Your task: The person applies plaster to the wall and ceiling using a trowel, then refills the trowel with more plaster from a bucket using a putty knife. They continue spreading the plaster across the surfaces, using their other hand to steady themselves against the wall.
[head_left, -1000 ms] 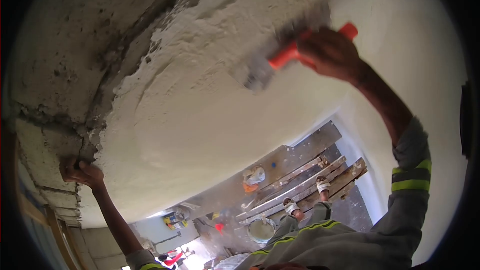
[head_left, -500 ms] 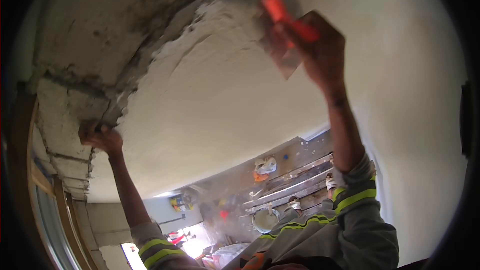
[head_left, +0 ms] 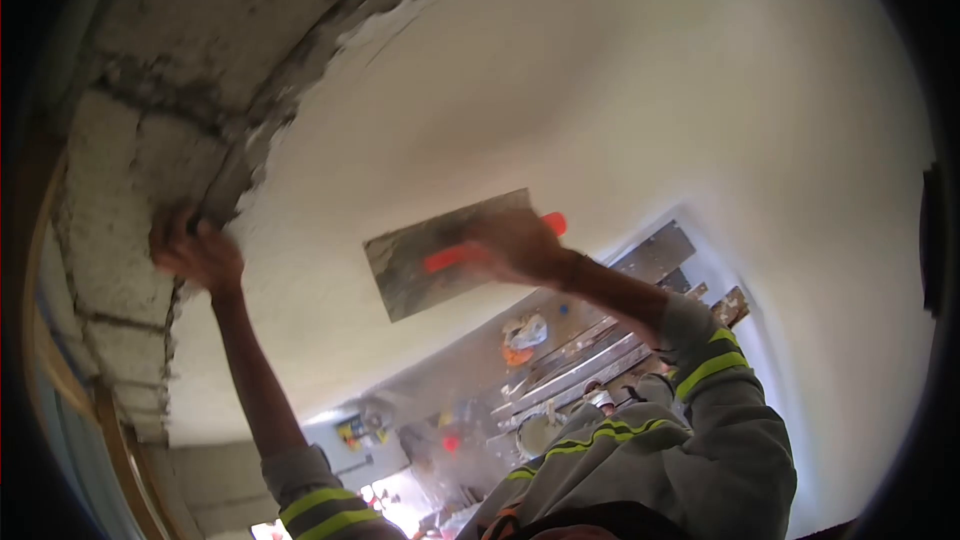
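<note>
At the centre of the head view, the right hand wraps its fingers round the red handle of a plastering trowel, motion-blurred. The trowel's rectangular metal blade reaches towards nine o'clock, over the pale plaster; whether it touches that surface, I cannot tell. At nine o'clock, the left hand is at the ragged plaster edge by the bare blockwork, fingers spread slightly and half curled; blur hides whether they grip anything. Rough concrete fills ten to eleven o'clock. A wooden frame stands at eight. Below, a white-and-orange plastic bag lies at five o'clock, wooden planks between four and five, and a bucket between five and six.
</note>
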`<state>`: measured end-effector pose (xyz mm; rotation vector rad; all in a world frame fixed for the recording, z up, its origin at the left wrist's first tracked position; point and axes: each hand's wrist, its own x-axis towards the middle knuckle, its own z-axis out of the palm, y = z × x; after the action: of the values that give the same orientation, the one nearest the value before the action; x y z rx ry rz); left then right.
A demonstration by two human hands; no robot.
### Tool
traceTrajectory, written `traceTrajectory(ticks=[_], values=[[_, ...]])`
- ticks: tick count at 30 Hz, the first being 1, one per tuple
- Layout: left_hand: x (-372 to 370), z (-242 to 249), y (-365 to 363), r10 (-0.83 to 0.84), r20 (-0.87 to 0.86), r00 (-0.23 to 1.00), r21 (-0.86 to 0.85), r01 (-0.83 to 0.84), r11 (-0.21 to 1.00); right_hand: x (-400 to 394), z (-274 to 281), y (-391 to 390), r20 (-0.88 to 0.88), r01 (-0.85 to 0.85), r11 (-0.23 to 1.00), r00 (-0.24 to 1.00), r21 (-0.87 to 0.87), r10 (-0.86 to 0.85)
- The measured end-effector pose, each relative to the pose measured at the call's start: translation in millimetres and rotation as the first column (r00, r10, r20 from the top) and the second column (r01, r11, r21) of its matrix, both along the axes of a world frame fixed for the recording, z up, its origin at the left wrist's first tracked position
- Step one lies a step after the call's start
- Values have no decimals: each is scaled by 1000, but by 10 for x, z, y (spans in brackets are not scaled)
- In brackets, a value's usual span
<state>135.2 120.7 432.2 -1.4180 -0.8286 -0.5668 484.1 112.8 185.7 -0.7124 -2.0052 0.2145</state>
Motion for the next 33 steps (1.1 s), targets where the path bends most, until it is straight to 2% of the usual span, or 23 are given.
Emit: traceTrajectory(ticks=[2, 4, 6, 8, 10, 11, 14, 15, 16, 17, 18, 19, 20, 22, 23, 24, 25, 26, 28, 29, 31, 32, 33], values=[[-91, -26, 23, -7, 26, 1000, -5, 7, 1000, 758, 112, 253, -145, 172, 981, 977, 85, -159], [46, 1, -9, -5, 8, 1000, 10, 5, 1000, 1629, 494, 543, -27, 333, 937, 943, 106, -332], [-238, -61, 47, 93, 34, 995, 21, -93, 995, 2354, 834, 896, -80, 440, 824, 893, 357, -442], [-195, -65, 31, 130, 54, 990, 8, -130, 991, 2892, 1153, 1239, -83, 440, 709, 875, 552, -477], [-146, -78, 22, 142, 62, 988, 16, -143, 990, 3216, 1351, 1586, -9, 409, 706, 869, 578, -495], [-85, -58, 24, 152, 62, 986, 19, -153, 988, 3301, 1419, 1729, 82, 380, 715, 851, 587, -519], [122, -14, 19, 193, 25, 981, 30, -193, 981, 3307, 1342, 1954, 153, 243, 751, 897, 614, -415], [153, -20, 9, 206, 29, 978, 13, -207, 978, 3285, 1194, 1906, 219, 234, 784, 879, 575, -423], [134, -40, -21, 235, 42, 971, 7, -236, 972, 3297, 990, 1908, 268, 163, 817, 894, 553, -359], [81, -25, -42, 257, 43, 965, -12, -257, 966, 3278, 712, 1857, 379, 150, 880, 861, 450, -340], [58, -47, -25, 270, 62, 961, -11, -270, 963, 3273, 454, 1830, 455, 103, 881, 826, 461, -334], [69, -49, -22, 288, 69, 955, -24, -287, 957, 3270, 259, 1748, 369, 101, 881, 882, 461, -294], [57, -21, -38, 309, 68, 949, -39, -307, 951, 3301, 86, 1662, 395, 203, 937, 865, 285, -308], [-88, -44, -9, 359, 89, 929, -68, -354, 933, 3422, 74, 1480, 99, 418, 904, 900, 89, -425], [-222, -97, 24, 390, 110, 914, -84, -383, 920, 3477, 177, 1483, -133, 429, 895, 886, -126, -444], [-383, -130, -32, 427, 120, 896, -106, -416, 903, 3516, 281, 1489, -345, 368, 863, 805, -345, -482], [-316, -113, -84, 381, 99, 919, -89, -374, 923, 3539, 530, 1538, -438, 412, 841, 722, -350, -536], [-109, -82, -49, 328, 82, 941, -64, -323, 944, 3533, 703, 1635, -529, 370, 856, 675, -360, -514], [-34, -52, 45, 254, 75, 964, -31, -252, 967, 3319, 977, 1754, -560, 269, 866, 673, -422, -483], [-90, -78, 58, 239, 84, 967, -28, -237, 971, 3070, 1058, 1721, -500, 414, 894, 746, -170, -440], [-116, -95, 68, 202, 96, 975, 8, -204, 979, 2411, 1144, 1471, -337, 430, 855, 790, -289, -511], [-96, -105, 61, 183, 102, 978, 5, -184, 983, 2023, 1104, 1319, -282, 404, 867, 830, -290, -481], [-75, -107, 77, 159, 107, 981, 3, -160, 987, 1563, 1033, 1155, -319, 470, 882, 830, -45, -458]])
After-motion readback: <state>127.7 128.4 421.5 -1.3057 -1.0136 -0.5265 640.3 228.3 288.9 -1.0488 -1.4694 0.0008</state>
